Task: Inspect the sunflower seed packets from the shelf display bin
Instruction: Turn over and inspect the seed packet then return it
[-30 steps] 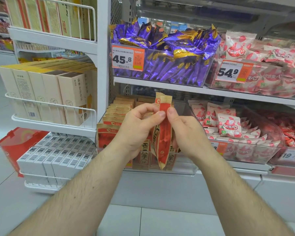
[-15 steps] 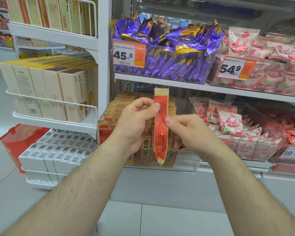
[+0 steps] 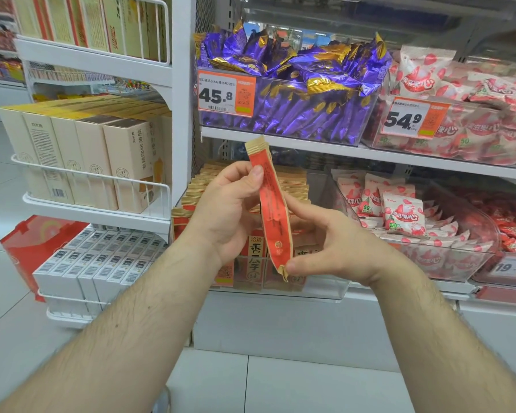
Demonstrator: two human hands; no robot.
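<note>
Seed packet (image 3: 273,210) held edge-on and tilted, in front of the clear display bin (image 3: 319,289) on the lower shelf. My left hand (image 3: 227,210) pinches its upper part, thumb on the red face. My right hand (image 3: 337,248) pinches the bottom end, remaining fingers loosely curled. More packets (image 3: 203,192) stand in the bin.

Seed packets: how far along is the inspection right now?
Done: one red seed packet is out of the clear display bin. In hand: the left hand pinches it near the top and the right hand at its bottom corner, its narrow red face showing. Left: the many packets standing in the bin look untouched, and this one is not yet put back.
</note>
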